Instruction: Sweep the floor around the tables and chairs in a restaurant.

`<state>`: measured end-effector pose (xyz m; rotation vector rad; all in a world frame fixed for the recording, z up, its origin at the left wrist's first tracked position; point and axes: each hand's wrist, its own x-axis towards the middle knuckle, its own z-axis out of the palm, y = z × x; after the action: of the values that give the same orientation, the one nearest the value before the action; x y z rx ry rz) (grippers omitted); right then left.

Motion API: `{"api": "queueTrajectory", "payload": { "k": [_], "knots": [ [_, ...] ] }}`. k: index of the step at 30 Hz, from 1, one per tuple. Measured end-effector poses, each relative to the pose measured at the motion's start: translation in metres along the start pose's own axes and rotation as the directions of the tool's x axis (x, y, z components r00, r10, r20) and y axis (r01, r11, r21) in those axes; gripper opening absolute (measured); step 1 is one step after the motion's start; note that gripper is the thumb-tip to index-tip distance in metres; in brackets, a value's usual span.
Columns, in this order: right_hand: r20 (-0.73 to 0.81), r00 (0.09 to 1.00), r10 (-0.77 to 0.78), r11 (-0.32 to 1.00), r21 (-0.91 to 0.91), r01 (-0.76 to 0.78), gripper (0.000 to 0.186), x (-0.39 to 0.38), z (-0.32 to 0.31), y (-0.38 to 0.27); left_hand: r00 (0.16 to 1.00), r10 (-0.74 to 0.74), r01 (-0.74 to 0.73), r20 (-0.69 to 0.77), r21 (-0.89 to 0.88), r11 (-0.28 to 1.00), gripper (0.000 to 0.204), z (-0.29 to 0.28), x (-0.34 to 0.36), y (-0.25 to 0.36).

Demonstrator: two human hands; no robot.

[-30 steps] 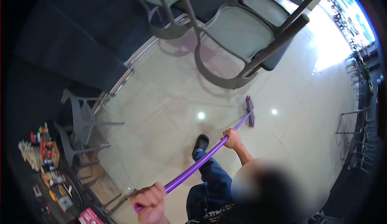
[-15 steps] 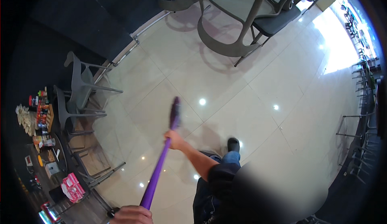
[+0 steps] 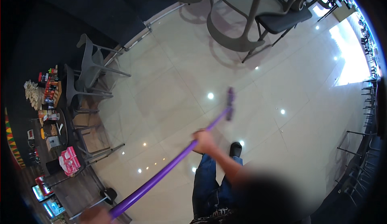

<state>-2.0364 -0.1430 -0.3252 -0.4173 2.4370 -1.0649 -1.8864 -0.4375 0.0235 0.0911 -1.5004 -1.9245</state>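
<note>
A purple-handled broom (image 3: 155, 178) slants across the view from lower left to upper right. My right hand (image 3: 204, 142) is closed around the lower part of its handle, partway to the head. At the lower left edge my left hand (image 3: 96, 215), smeared by motion, grips the handle's upper end. The broom's narrow purple head (image 3: 230, 104) is over the pale tiled floor (image 3: 161, 103), ahead of my feet, and is blurred. Whether its bristles touch the floor I cannot tell.
Grey chairs (image 3: 238, 42) stand at the far side, and more chairs (image 3: 92, 61) by the dark wall at left. A table (image 3: 76, 193) on the left bears a pink packet (image 3: 69, 160) and several jars. Stacked metal-legged seats (image 3: 365, 163) line the right edge.
The broom head has swung to the right across the floor. My right hand has moved right with the handle, and my left hand has shifted left; the handle now leans more sideways.
</note>
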Motion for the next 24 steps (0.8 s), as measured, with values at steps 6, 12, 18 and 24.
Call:
{"api": "queueTrajectory", "payload": {
  "k": [6, 12, 18, 24],
  "knots": [
    [-0.124, 0.91, -0.395, 0.781, 0.477, 0.404, 0.026, 0.037, 0.105, -0.049, 0.764, 0.094, -0.235, 0.638, 0.14, 0.962, 0.036, 0.181, -0.065, -0.015],
    [0.063, 0.952, -0.298, 0.941, 0.186, 0.282, 0.023, -0.069, 0.081, 0.095, 0.911, -0.198, 0.129, 0.363, 0.207, 0.97, 0.027, 0.187, -0.111, -0.035],
    [0.141, 0.988, 0.06, 0.998, -0.022, -0.057, 0.02, -0.16, -0.057, 0.165, 0.877, -0.312, 0.378, 0.366, -0.123, 0.918, 0.016, 0.197, -0.145, -0.075],
    [0.06, 0.971, -0.231, 0.973, 0.024, 0.23, 0.023, -0.124, 0.007, 0.026, 0.961, -0.057, 0.042, 0.269, 0.061, 0.997, 0.033, 0.141, -0.105, 0.061]
  ]
}}
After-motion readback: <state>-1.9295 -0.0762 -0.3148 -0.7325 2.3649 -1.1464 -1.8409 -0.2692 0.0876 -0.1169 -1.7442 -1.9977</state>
